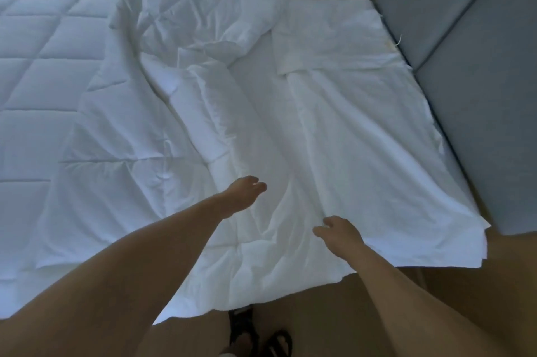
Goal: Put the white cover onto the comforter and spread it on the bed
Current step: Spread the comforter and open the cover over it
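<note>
The quilted white comforter (37,72) lies across the left part of the bed. The thin white cover (363,138) is spread over the right part, bunched into folds at the middle and back. My left hand (244,192) reaches over the middle of the cover, fingers loosely curled, holding nothing that I can see. My right hand (338,230) rests at the near edge of a flat fold of the cover, with its fingers curled at the fabric; a firm grip does not show.
A grey padded headboard (470,72) runs along the right side of the bed. Brown floor (334,313) lies in front, with dark sandals (258,336) near my feet. A window area glows at the far left.
</note>
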Demonstrator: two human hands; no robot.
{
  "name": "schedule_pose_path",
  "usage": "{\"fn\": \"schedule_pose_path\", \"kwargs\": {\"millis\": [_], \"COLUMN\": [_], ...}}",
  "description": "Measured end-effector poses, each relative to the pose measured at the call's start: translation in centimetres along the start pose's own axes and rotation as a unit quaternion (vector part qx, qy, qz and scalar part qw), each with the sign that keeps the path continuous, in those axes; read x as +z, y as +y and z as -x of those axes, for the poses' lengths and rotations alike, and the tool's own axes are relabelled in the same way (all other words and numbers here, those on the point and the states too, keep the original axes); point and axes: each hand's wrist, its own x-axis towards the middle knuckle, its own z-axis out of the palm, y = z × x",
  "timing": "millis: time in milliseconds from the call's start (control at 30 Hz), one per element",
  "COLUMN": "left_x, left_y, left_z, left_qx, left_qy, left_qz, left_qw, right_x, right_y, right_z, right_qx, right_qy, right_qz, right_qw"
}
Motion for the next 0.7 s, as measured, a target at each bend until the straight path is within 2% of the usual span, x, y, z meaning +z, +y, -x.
{"fn": "schedule_pose_path", "kwargs": {"millis": [167,333,400,467,533,633,700], "left_x": [4.1,10.4,13.0,15.2,17.3,19.9,21.1], "left_y": [3.3,5.6,6.2,6.5,6.5,6.6,7.4], "left_z": [-3.2,-6.3,-7.6,-8.8,-10.1,-11.5,-11.8], "left_qx": [0.010,-0.004,0.020,0.041,0.027,-0.015,-0.021], "left_qy": [-0.042,-0.096,-0.122,-0.143,-0.156,-0.124,-0.048], "left_qz": [-0.037,-0.074,-0.152,-0.265,-0.332,-0.347,-0.311], "left_qw": [0.998,0.993,0.981,0.953,0.930,0.929,0.949], "right_x": [-3.7,-8.2,-10.6,-13.1,-15.3,-17.7,-18.6], "right_y": [2.6,8.3,11.2,13.9,16.4,18.9,19.8], "right_z": [-2.5,-5.5,-7.2,-9.2,-11.4,-14.9,-16.6], "right_qx": [0.021,0.060,0.081,0.096,0.095,0.066,0.032], "right_qy": [0.042,0.075,0.088,0.095,0.103,0.095,0.095], "right_qz": [-0.001,-0.031,-0.041,-0.035,-0.015,0.042,0.071], "right_qw": [0.999,0.995,0.992,0.990,0.990,0.992,0.992]}}
